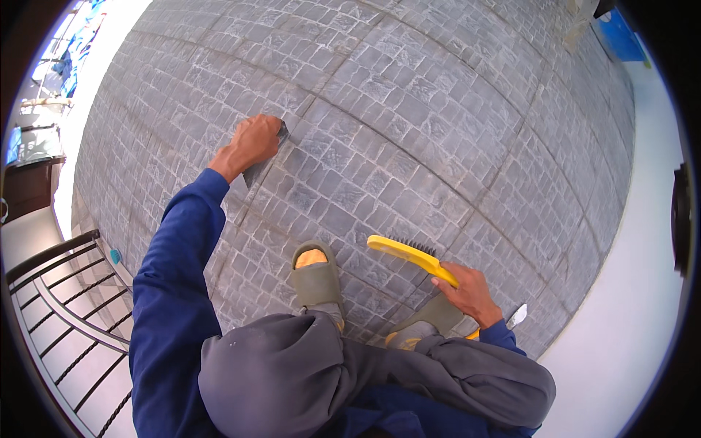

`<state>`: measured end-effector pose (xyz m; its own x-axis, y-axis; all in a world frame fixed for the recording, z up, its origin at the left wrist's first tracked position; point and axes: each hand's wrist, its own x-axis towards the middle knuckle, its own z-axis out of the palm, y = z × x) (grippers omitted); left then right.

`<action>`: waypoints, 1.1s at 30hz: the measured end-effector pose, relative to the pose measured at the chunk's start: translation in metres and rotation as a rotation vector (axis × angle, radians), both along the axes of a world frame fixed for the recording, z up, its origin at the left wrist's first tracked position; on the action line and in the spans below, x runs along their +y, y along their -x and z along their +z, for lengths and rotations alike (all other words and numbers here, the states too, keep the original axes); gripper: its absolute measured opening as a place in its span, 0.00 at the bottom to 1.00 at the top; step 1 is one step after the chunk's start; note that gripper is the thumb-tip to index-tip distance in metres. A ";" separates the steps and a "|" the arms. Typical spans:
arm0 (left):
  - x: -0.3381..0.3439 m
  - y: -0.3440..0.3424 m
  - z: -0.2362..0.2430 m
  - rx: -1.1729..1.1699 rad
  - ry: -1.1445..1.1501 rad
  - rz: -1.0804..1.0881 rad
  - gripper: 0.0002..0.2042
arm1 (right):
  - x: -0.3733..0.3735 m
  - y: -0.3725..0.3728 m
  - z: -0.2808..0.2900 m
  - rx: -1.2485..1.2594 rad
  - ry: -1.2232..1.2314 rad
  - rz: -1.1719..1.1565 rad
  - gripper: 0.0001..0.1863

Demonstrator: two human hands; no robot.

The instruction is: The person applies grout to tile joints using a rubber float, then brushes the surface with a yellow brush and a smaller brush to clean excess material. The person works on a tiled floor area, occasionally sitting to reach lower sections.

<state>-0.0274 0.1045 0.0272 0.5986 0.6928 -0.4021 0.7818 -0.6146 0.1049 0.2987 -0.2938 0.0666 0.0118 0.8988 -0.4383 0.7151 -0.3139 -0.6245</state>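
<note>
My right hand [471,292] is wrapped round the yellow handle of a wire brush [405,250]. The brush is raised over the tiles in front of my right foot, its dark bristles facing away from me. Farther ahead on the left, my left hand [254,143] is closed on a flat dark grey piece [253,175], low over a joint line in the grey tiled floor [350,182]. Corners of that piece show on both sides of the fist. The fingers hide the rest, so its kind cannot be made out.
An olive slide sandal [318,281] is on my left foot. Beside my right arm lies a tool with a pale end [517,315] and a yellow part. A dark metal railing [66,314] stands at left, a white wall [621,328] at right. A blue container [621,36] sits far right.
</note>
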 end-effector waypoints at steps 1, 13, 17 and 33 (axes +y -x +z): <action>0.000 0.000 0.003 0.020 0.006 -0.034 0.11 | -0.001 -0.001 0.000 -0.005 -0.020 0.006 0.22; 0.048 -0.059 -0.011 -0.259 -0.103 0.095 0.14 | -0.003 0.004 -0.005 0.016 -0.115 0.016 0.21; 0.058 -0.073 -0.022 -0.263 -0.118 0.132 0.13 | -0.005 0.006 -0.003 0.016 -0.050 -0.027 0.21; 0.046 -0.028 -0.011 -0.077 0.041 -0.063 0.13 | 0.001 0.008 -0.004 0.039 -0.096 -0.027 0.23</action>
<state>0.0007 0.1510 0.0166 0.6707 0.6366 -0.3806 0.7304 -0.6563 0.1892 0.2910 -0.2925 0.0622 0.0213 0.9363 -0.3506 0.6814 -0.2702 -0.6802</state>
